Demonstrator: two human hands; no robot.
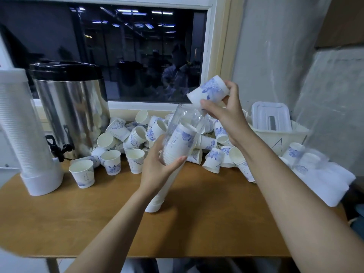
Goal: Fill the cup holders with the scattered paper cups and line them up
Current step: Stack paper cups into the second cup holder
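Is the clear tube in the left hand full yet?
Partly full. In the clear plastic tube holder gripped by the left hand, the stacked blue-patterned paper cups stop below its open top.

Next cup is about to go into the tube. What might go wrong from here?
1. The cup in the right hand sits tilted beside the mouth of the clear tube; it may catch the rim instead of nesting.
2. The left hand grips the leaning tube mid-height only, so its foot could slide on the table.
3. The loose cup pile lies close behind; a swing could scatter it.
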